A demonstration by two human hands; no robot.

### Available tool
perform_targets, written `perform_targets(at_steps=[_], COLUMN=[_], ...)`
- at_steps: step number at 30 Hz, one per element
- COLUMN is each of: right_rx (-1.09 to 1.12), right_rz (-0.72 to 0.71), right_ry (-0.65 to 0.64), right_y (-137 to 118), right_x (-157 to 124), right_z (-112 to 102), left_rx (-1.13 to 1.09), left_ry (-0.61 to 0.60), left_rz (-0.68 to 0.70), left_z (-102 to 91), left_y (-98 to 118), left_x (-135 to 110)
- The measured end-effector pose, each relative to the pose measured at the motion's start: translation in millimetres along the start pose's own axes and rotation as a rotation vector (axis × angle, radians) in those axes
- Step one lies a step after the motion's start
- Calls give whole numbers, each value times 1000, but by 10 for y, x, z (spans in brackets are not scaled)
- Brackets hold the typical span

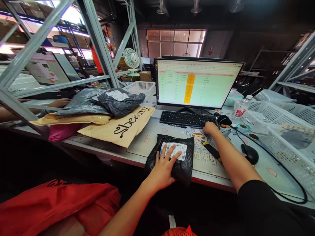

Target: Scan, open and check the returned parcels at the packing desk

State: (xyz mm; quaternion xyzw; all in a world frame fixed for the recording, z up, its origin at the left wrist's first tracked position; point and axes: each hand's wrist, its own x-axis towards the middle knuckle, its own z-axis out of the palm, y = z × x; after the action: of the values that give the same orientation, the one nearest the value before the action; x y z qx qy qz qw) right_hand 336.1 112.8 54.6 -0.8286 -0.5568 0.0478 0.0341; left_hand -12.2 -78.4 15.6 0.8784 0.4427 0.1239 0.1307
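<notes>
One crinkled black parcel (pixel 185 168) lies near a tan mailer (pixel 115 129) on our desk (pixel 209 168), its white label (pixel 179 147) partly under our spread left hand (pixel 164 165); we cannot tell our right hand's (pixel 210 127) grip at the keyboard (pixel 175 117).

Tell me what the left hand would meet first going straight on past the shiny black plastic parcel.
The left hand would likely meet the slim black pen lying before the black rectangular keyboard, though depth is hard to judge.

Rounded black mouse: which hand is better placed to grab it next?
Probably your right hand: it's nearer the mouse, at the black rectangular keyboard; your left hand rests on the black plastic parcel.
</notes>
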Motion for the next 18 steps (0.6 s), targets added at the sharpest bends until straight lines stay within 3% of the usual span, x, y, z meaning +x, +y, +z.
perform_targets(at_steps=[6,12,16,18], right_rx=[-18,-23,-33,-47], right_rz=[-32,-151,-237,-266], right_ry=[-40,-52,-24,-35], right_y=[-104,-202,-124,13], right_x=[38,-154,-564,-861], right_z=[-55,-204,-226,-135], left_rx=[-36,-127,-384,-570], left_ry=[19,83,270,425], left_rz=[-2,8,52,-31], left_z=[12,5,-136,-253], left_y=[-24,-47,-228,-362], left_x=[3,-15,-16,25])
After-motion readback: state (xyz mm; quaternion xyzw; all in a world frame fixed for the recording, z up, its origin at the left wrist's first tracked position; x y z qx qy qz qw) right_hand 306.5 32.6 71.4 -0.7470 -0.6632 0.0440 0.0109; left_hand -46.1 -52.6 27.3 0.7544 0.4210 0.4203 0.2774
